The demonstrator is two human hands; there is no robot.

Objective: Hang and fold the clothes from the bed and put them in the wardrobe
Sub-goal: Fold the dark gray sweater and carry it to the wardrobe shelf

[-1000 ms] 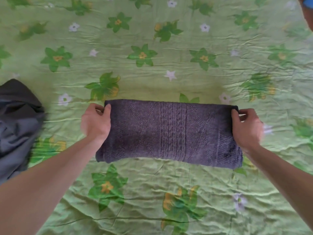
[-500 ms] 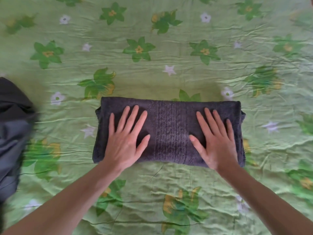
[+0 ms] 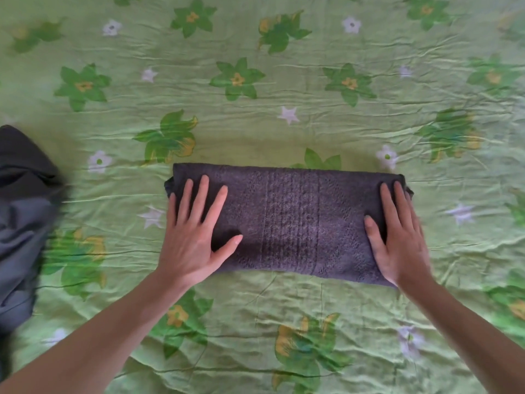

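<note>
Towel [image 3: 295,220], folded, dark purple, lies centre of bed [image 3: 284,81]. Left hand [image 3: 196,237] at 9 o'clock end, right hand [image 3: 397,237] at 3 o'clock end; both flat, fingers straight, gripping nothing, likely pressing fold flat before carrying.

Left hand [image 3: 193,243] and right hand [image 3: 400,243] press flat on seemingly folded towel [image 3: 295,223].

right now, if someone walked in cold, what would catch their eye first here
A folded dark purple towel lies across the middle of the bed, with the left hand pressed flat on its left end and the right hand flat on its right end. Under it spreads a wrinkled green sheet printed with flowers. A heap of dark grey cloth sits at the left edge.
</note>
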